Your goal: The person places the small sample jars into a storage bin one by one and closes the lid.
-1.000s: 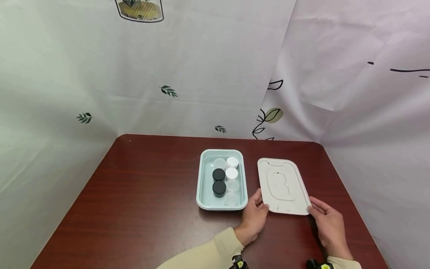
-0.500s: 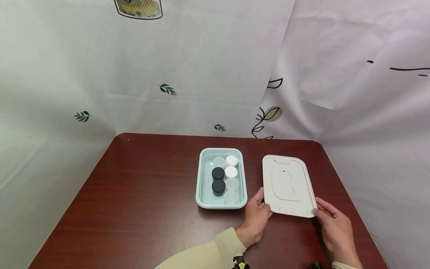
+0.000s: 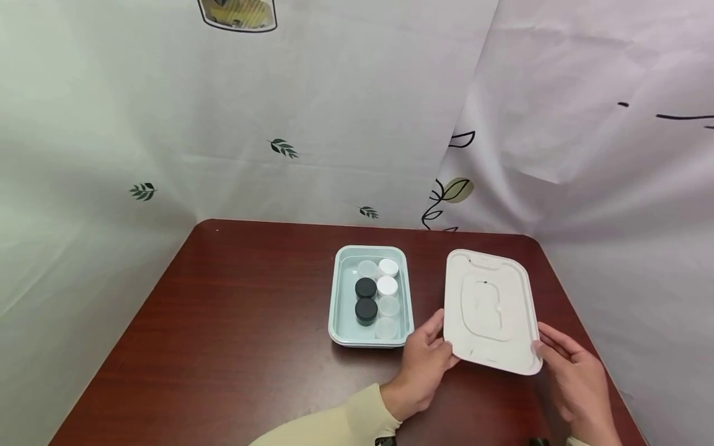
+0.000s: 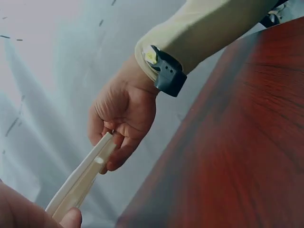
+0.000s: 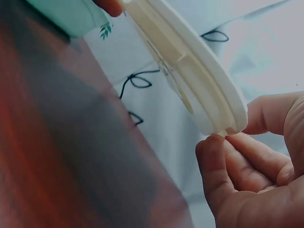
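A white rectangular lid (image 3: 491,310) with rounded corners is held between both hands at the right of the table. My left hand (image 3: 424,362) pinches its near left corner, and my right hand (image 3: 577,371) pinches the near right corner. Seen edge-on in the right wrist view, the lid (image 5: 204,71) shows a raised rim and stands above the table. To its left sits a pale blue tray (image 3: 333,310). Inside are two black-capped jars (image 3: 366,310), two with white caps (image 3: 387,286), and several clear ones.
The dark red wooden table (image 3: 234,322) reaches back to a pale fabric wall (image 3: 334,111) printed with leaves. More of the same fabric hangs along the right side, near my right hand.
Both hands have carried the lid to the right, and it has risen closer to the head camera. The tray and its jars have stayed in place.
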### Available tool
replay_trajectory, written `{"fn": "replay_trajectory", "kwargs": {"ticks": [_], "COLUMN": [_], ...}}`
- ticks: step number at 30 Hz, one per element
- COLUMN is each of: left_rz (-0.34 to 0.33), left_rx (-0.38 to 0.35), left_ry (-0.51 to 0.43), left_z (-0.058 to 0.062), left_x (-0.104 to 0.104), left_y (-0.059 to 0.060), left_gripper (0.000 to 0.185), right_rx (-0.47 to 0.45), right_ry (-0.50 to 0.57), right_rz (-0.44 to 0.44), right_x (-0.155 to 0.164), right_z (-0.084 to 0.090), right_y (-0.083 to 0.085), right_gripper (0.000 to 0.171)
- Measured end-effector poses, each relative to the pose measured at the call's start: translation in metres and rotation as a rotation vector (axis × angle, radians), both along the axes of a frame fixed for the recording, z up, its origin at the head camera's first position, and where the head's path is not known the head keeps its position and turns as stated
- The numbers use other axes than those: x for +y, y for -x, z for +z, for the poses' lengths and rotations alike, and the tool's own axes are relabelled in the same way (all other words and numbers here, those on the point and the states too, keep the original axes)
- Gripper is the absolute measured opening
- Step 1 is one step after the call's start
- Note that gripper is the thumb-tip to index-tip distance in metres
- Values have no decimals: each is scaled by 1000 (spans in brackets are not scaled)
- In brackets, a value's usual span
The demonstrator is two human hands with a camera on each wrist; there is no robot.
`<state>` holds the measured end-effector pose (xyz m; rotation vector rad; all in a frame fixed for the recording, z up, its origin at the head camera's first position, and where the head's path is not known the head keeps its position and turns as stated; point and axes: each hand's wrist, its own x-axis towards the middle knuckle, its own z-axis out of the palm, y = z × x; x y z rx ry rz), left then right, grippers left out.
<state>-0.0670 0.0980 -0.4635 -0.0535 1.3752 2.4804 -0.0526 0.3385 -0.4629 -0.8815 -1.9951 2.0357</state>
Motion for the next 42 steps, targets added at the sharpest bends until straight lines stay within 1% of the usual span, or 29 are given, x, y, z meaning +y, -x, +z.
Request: {"fn": "replay_trajectory", "kwargs": {"ticks": [4, 7, 9, 15, 17, 20, 23, 25, 28, 30, 31, 34, 35, 39, 40, 42], "left_rz": [-21, -31, -34, -37, -39, -56, -75, -74, -34, 12, 33, 99, 127, 229, 245, 256], "left_rx": [31, 33, 36, 34, 48, 103, 188, 261, 372, 439, 460, 499, 512, 497, 487, 461], "left_ry": [18, 34, 52, 115, 132, 156, 198, 255, 356, 429, 454, 535, 571, 731, 745, 739], "left_z": [7, 10, 13, 19, 21, 23, 26, 29, 37, 44, 47, 55, 58, 69, 71, 75], "left_x": [-18, -32, -41, -68, -76, -89, -103, -111, -124, -132, -135, -144, -147, -156, -159, -164], "left_y": [0, 2, 2, 4, 5, 6, 8, 11, 18, 23, 26, 34, 36, 46, 49, 53], "left_gripper": [71, 71, 71, 69, 70, 73, 77, 79, 79, 77, 76, 71, 69, 55, 52, 51], "right_rx": [85, 143, 166, 197, 216, 257, 286, 285, 288, 315, 334, 413, 442, 537, 554, 580], "right_ry": [-3, -11, -21, -78, -90, -112, -112, -160, -250, -279, -286, -220, -228, -247, -264, -301], "right_rz": [64, 110, 134, 207, 237, 286, 341, 384, 450, 484, 497, 508, 505, 472, 463, 443], "right_x": [-7, -14, -18, -30, -35, -42, -51, -57, -69, -77, -82, -96, -101, -120, -124, -132], "right_z": [9, 16, 21, 34, 39, 46, 55, 63, 76, 85, 89, 99, 102, 108, 108, 107], "right_y": [8, 16, 21, 38, 43, 50, 57, 62, 69, 75, 78, 87, 89, 95, 95, 93], "right_gripper": [51, 49, 50, 51, 52, 54, 56, 55, 50, 44, 41, 31, 28, 21, 20, 20]}}
